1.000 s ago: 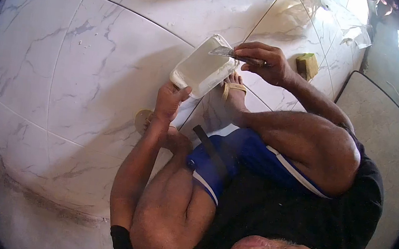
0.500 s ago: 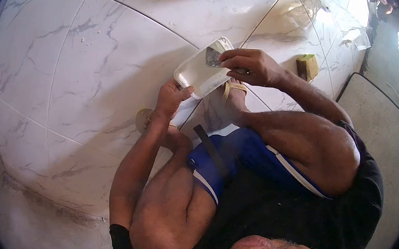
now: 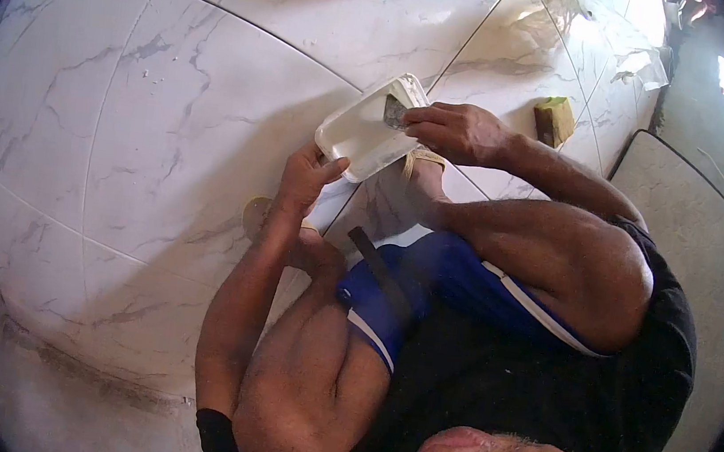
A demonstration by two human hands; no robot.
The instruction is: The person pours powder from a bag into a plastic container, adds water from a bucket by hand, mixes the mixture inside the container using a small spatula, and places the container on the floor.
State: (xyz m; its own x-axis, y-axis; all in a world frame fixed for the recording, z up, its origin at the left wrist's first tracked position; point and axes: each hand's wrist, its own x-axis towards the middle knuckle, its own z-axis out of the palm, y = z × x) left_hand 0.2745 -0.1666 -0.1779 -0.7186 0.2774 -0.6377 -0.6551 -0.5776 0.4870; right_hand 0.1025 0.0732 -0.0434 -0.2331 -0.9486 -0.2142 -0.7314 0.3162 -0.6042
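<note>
Your left hand (image 3: 305, 180) grips white tray (image 3: 362, 135) at near end, thumb over rim; your right hand (image 3: 462, 134), fingers closed, holds scraper (image 3: 394, 113) over far end. Brace tray; angle blade low, stroke lightly.

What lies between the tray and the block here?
In the head view, the right hand, holding the scraper, lies between the tray and the block.
</note>
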